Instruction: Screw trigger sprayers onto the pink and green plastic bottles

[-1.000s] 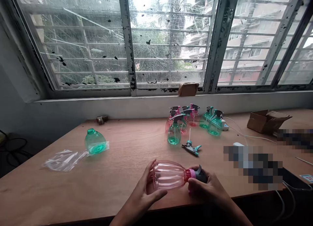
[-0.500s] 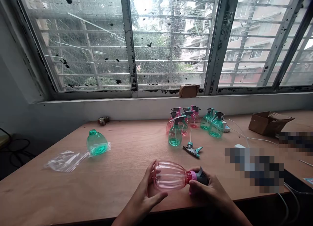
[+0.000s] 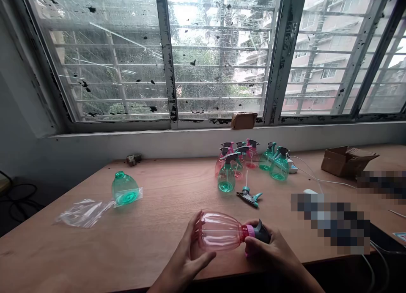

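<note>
A clear pink spray bottle (image 3: 219, 231) lies on its side in the air over the table's front edge, its base to the left. My right hand (image 3: 269, 244) grips its black-and-pink trigger head (image 3: 260, 233) beside the collar. Around the base curl the fingers of my left hand (image 3: 192, 253), with the thumb held apart below the bottle. A loose spray head (image 3: 249, 196), black and teal with a thin tube, rests on the table beyond my right hand. To the left stands a green bottle (image 3: 125, 189) without a head.
Several assembled green and pink spray bottles (image 3: 226, 179) stand together near the wall. A clear plastic bag (image 3: 87, 212) lies on the left. At the right are an open cardboard box (image 3: 347, 162), white cables (image 3: 331, 182) and a blurred-out patch. The wooden table (image 3: 168, 187) meets the wall under a window.
</note>
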The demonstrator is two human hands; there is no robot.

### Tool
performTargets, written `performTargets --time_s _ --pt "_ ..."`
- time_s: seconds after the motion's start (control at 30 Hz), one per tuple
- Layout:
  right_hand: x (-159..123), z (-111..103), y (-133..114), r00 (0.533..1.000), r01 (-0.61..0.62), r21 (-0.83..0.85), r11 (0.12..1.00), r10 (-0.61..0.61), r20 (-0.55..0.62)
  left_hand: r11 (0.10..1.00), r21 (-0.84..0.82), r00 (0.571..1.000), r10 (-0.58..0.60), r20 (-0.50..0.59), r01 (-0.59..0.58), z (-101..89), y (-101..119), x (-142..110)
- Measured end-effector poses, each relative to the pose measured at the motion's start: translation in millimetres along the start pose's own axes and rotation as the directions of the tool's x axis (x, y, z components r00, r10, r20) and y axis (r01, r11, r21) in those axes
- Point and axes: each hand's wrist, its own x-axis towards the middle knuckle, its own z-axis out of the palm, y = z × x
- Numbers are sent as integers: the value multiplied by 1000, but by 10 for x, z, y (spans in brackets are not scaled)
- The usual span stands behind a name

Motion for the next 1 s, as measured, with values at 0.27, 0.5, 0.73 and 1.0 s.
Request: performTargets --time_s 0.27,0.5,0.73,1.0 --pt "0 -7 8 1000 9 -19 1000 -9 0 1000 -24 999 -10 -43 9 15 -35 -5" --pt "-1 -8 -41 999 -2 -48 999 3 35 998 -51 998 -38 -46 36 -1 -46 11" --pt "10 -17 -33 999 -23 -32 999 24 31 995 -52 996 80 -45 -82 49 -55 20" --pt "13 -53 9 1000 8 26 1000 -9 25 999 -52 1000 -12 -21 11 -7 -15 27"
